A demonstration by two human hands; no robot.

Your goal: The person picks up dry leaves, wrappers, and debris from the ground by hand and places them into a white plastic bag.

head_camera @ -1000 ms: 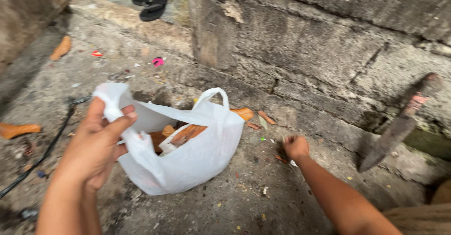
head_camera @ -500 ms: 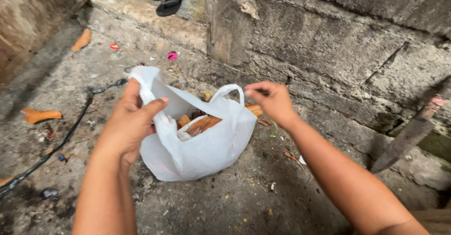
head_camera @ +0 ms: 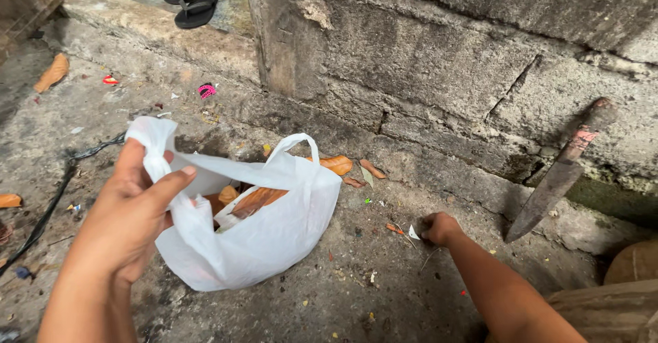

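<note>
I am looking down at a concrete floor (head_camera: 356, 302). My left hand (head_camera: 130, 213) is pinching one handle of a white plastic bag (head_camera: 253, 237) of dry leaves, resting on the floor. My right hand (head_camera: 440, 228) is curling its fingers around small litter beside a wall (head_camera: 439, 76). A knife (head_camera: 558, 175) is leaning nearby; reaching sideways could risk a cut.
</note>
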